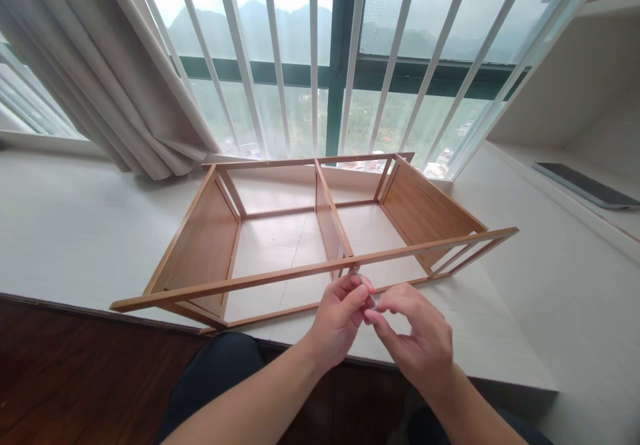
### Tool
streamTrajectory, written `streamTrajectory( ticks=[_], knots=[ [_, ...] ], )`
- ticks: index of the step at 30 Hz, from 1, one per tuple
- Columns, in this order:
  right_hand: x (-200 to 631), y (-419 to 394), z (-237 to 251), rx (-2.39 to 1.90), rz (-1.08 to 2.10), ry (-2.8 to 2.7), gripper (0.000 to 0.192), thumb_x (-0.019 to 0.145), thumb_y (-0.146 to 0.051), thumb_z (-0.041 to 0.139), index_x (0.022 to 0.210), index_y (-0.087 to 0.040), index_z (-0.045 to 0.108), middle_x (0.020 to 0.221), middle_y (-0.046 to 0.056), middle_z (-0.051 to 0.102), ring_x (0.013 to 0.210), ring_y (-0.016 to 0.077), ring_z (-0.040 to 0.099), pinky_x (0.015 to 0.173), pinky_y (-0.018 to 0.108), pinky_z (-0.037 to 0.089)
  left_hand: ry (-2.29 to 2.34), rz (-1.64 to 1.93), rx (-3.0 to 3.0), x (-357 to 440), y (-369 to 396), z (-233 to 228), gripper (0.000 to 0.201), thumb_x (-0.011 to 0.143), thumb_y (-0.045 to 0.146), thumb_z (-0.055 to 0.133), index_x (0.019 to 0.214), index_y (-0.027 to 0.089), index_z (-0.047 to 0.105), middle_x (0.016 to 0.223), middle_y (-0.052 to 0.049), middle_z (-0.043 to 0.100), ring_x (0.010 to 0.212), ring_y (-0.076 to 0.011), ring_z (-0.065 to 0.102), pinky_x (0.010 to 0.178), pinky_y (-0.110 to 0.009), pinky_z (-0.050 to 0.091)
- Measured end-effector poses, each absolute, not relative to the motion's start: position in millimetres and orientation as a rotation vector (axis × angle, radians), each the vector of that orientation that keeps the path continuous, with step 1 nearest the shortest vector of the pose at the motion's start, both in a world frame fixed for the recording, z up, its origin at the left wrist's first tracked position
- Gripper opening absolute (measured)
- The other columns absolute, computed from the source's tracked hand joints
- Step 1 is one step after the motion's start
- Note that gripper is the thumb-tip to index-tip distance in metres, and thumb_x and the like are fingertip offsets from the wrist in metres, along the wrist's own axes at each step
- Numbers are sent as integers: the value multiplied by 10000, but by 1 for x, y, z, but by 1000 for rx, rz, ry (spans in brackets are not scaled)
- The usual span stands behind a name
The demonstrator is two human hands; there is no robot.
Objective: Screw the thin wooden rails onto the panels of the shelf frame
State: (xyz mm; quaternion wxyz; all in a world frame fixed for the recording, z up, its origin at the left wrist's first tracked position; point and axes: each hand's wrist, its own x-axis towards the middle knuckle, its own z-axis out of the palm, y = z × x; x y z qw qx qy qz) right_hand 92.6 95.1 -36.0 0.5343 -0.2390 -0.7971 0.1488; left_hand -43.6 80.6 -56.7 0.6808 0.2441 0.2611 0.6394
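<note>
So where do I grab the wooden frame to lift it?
I'd take the wooden frame by its near top rail, from the front, one hand each side of the middle board. That rail is slim and raised above the white ledge, so fingers should curl under.

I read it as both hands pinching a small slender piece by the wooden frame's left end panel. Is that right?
Wrong place: the head view shows the left hand and right hand near the middle divider of the wooden frame, not an end. Both do pinch the small slender piece.
</note>
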Motion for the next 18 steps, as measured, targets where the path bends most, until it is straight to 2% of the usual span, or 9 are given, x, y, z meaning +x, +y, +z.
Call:
streamTrajectory(
  ticks=[18],
  knots=[
    [88,93,-41,-554,418,-1872,318,828,4,721,1067,-194,650,827,42,699,759,184,661,661,323,558,573,1355,559,-51,83,-50,257,767,332,853,775,136,687,723,-8,621,599,-91,539,603,-238,411]
  ],
)
